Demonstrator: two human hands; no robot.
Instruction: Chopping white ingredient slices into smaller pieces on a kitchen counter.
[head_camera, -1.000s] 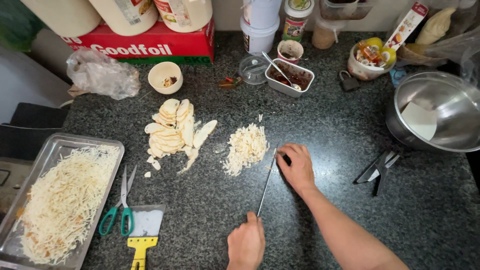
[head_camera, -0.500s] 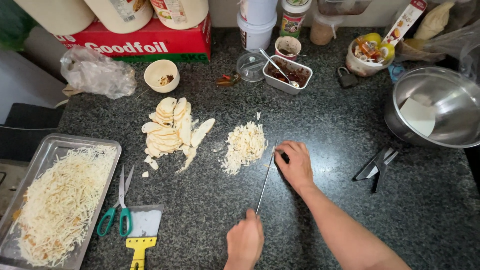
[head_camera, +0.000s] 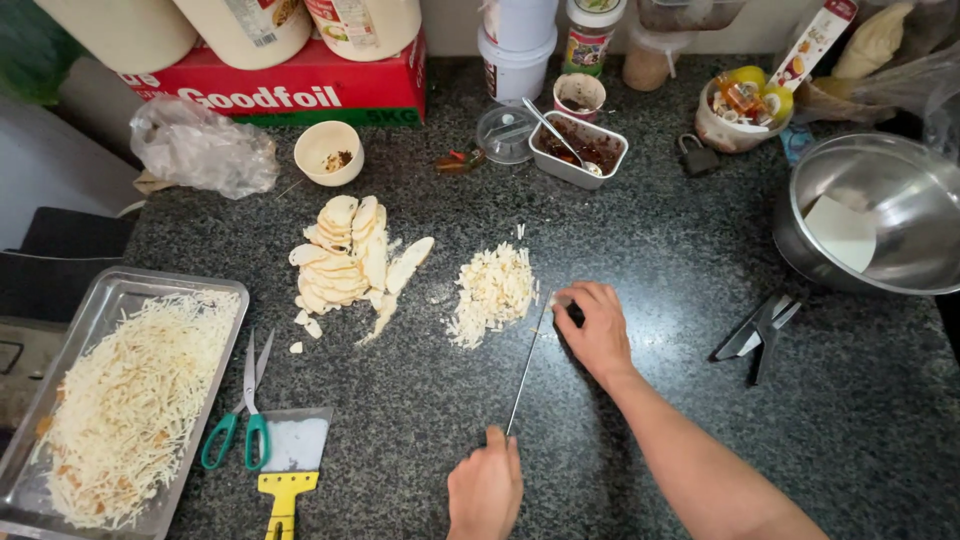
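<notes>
A long thin knife (head_camera: 527, 368) lies slanted on the dark granite counter (head_camera: 640, 240). My left hand (head_camera: 485, 490) grips its handle at the bottom of the view. My right hand (head_camera: 597, 328) rests curled fingers on the blade's tip, just right of a pile of chopped pale shreds (head_camera: 492, 292). To the left of that pile is a heap of pale slices (head_camera: 347, 258).
A metal tray of shredded pale food (head_camera: 120, 400) sits at the left edge, with green-handled scissors (head_camera: 243, 425) and a yellow-handled scraper (head_camera: 290, 460) beside it. At the right are a steel bowl (head_camera: 880, 215) and black tongs (head_camera: 758, 330). Small bowls, tubs, jars and a red box line the back.
</notes>
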